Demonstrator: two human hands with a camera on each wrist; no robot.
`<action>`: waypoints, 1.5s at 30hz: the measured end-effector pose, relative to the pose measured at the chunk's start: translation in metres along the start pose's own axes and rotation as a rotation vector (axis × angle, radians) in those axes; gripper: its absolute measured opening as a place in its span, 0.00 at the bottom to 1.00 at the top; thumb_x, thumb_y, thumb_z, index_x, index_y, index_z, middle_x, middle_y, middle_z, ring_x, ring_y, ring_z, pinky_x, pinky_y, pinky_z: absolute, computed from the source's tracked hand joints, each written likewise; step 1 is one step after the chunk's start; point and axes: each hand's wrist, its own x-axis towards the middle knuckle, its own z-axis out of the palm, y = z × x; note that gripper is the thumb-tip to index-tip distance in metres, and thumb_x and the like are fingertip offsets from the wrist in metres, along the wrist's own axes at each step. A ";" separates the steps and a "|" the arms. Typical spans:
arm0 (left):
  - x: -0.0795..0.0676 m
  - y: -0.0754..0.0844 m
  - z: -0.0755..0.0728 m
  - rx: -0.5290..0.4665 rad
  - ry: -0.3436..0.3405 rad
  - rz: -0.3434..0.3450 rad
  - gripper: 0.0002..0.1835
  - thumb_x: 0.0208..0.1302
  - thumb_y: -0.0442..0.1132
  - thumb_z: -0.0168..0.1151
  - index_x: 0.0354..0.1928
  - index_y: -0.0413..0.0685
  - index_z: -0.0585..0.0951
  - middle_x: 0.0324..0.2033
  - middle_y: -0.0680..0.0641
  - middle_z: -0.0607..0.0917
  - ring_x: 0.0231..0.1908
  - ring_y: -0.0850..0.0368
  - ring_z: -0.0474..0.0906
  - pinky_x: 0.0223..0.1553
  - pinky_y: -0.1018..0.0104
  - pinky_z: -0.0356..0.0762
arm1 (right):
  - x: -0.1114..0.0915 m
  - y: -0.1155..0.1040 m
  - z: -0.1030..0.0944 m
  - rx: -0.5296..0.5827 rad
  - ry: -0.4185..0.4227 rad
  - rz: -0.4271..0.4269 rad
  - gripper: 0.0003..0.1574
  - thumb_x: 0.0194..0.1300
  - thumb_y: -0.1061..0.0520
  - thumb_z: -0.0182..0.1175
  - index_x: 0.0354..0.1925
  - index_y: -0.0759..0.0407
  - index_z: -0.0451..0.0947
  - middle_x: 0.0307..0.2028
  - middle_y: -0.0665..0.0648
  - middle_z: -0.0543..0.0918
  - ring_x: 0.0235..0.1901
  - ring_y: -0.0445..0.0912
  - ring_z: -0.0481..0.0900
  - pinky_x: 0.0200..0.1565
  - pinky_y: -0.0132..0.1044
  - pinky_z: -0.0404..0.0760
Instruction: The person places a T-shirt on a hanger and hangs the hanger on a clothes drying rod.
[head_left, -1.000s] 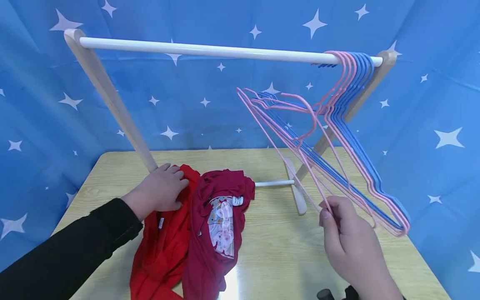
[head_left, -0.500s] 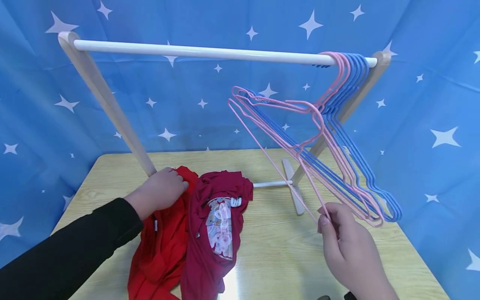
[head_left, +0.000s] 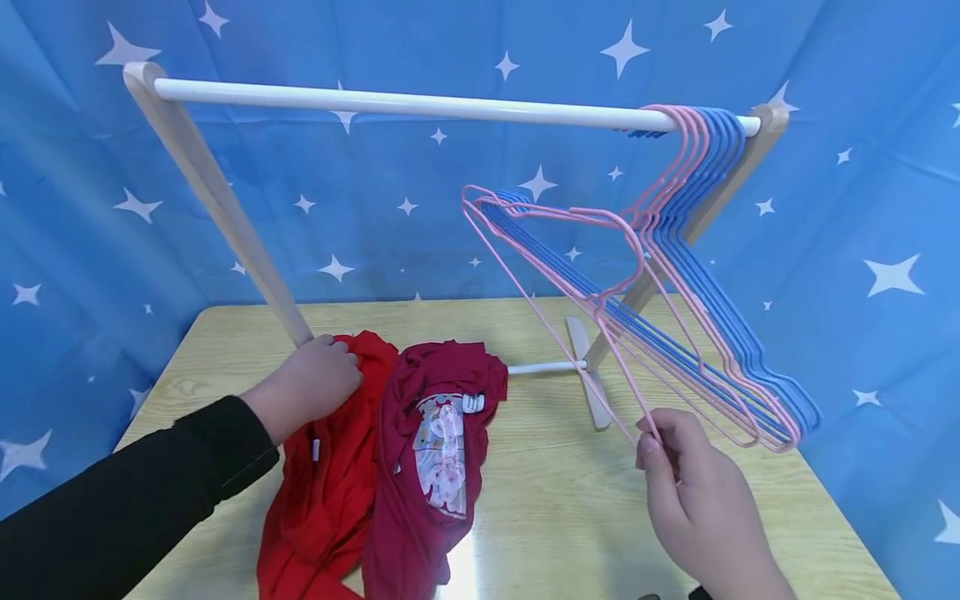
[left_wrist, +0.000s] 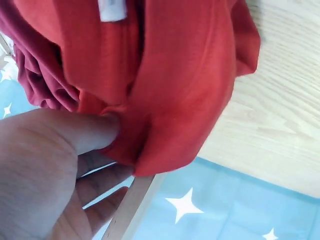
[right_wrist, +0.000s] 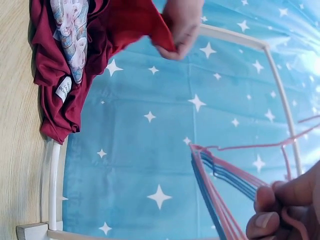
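Note:
In the head view my left hand [head_left: 318,377] is at the upper edge of a red garment [head_left: 326,492]. The left wrist view shows its thumb pressing the red fabric [left_wrist: 175,100] against the fingers beneath, pinching a fold near a white tag. Beside it lies a maroon shirt [head_left: 420,550] with a printed front patch and a white label. On the right, my right hand [head_left: 701,492] pinches a pink hanger [head_left: 642,257] by the wire, its hook off the rail and toward the rack. More pink and blue hangers [head_left: 750,346] hang behind it, overlapping it.
A white rail [head_left: 390,102] spans two wooden posts [head_left: 217,200] above the wooden table [head_left: 547,517]. A lower white bar [head_left: 543,367] and a foot [head_left: 588,375] stand behind the clothes. A blue star-printed curtain [head_left: 420,242] surrounds the table.
The hangers on the rail have swung slightly. The pink hanger in my right hand has tipped a little. My left hand has shifted slightly left along the red garment's edge.

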 end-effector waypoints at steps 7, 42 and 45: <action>0.004 0.011 -0.008 -0.626 0.177 -0.019 0.07 0.59 0.37 0.66 0.36 0.55 0.77 0.29 0.57 0.77 0.33 0.62 0.75 0.43 0.59 0.79 | -0.004 0.001 0.003 -0.013 0.000 0.011 0.13 0.63 0.70 0.56 0.44 0.58 0.73 0.26 0.40 0.72 0.18 0.31 0.61 0.21 0.24 0.61; -0.010 -0.037 -0.120 -0.904 0.416 -0.329 0.02 0.63 0.38 0.54 0.33 0.50 0.74 0.29 0.50 0.76 0.29 0.54 0.74 0.32 0.59 0.75 | -0.015 -0.006 -0.012 0.030 -0.110 0.074 0.12 0.68 0.66 0.55 0.42 0.47 0.72 0.21 0.37 0.64 0.16 0.30 0.58 0.20 0.23 0.59; -0.009 -0.042 -0.112 -0.910 0.437 -0.379 0.04 0.65 0.39 0.52 0.33 0.49 0.74 0.29 0.49 0.76 0.29 0.53 0.74 0.32 0.59 0.75 | -0.014 -0.007 -0.019 0.040 -0.152 0.047 0.16 0.68 0.66 0.56 0.44 0.44 0.72 0.21 0.37 0.64 0.17 0.30 0.59 0.21 0.22 0.60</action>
